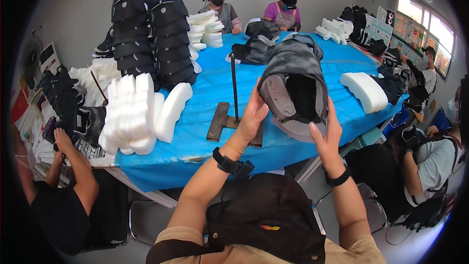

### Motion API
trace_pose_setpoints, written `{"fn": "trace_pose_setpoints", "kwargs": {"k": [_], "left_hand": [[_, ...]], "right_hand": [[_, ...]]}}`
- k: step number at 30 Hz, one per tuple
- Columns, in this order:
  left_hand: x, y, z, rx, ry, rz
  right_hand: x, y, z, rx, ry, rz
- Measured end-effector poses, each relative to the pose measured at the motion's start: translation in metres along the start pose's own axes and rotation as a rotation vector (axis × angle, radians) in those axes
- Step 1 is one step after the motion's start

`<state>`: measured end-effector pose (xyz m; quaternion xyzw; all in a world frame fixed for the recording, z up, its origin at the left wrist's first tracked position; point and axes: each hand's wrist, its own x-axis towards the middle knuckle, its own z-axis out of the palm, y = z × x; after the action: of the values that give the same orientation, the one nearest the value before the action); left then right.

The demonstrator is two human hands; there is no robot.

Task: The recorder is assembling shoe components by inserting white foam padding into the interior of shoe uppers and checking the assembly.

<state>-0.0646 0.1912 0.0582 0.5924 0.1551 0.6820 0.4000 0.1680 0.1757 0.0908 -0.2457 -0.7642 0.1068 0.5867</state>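
Right of the dark metal rod (234,85), my left hand (253,115) and right hand (326,134), half-curled, are holding a grey-black brimmed fabric cap (293,80).

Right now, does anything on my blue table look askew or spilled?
One white foam piece sits slanted at the right of the white foam stack, out of line with it. I see no spill.

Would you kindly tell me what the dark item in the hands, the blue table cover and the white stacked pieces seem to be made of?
Dark item: probably matte fabric, by its soft, mottled surface.
Blue table cover: likely plastic sheeting, given its glossy wrinkles.
White stacked pieces: perhaps foam, matte, with rounded edges.
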Motion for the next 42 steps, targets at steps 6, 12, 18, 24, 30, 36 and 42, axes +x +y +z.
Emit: {"fn": "trace_pose_setpoints", "kwargs": {"k": [6, 12, 18, 24, 30, 36, 42], "left_hand": [[-0.064, 0.056, 0.068, 0.139, -0.162, 0.123], [-0.155, 0.092, 0.099, 0.828, -0.18, 0.262], [-0.19, 0.12, 0.129, 0.719, -0.369, 0.378], [-0.196, 0.13, 0.138, 0.984, -0.17, 0.82], [-0.194, 0.124, 0.138, 0.847, -0.469, 0.645], [-0.211, 0.119, 0.12, 0.62, -0.666, 0.298], [-0.235, 0.149, 0.078, 0.3, -0.612, -0.329]], "right_hand": [[-0.107, -0.001, -0.008, 0.36, 0.177, 0.152], [-0.149, -0.015, -0.062, 1.522, -0.021, 0.379], [-0.144, -0.033, -0.077, 0.91, -0.03, 0.239], [-0.142, -0.073, -0.064, 1.737, -0.179, 1.108], [-0.127, -0.058, -0.063, 1.123, -0.126, 0.737], [-0.13, -0.013, -0.065, 0.902, -0.461, 0.517], [-0.13, -0.068, -0.051, 1.087, -1.074, 0.921]]}}
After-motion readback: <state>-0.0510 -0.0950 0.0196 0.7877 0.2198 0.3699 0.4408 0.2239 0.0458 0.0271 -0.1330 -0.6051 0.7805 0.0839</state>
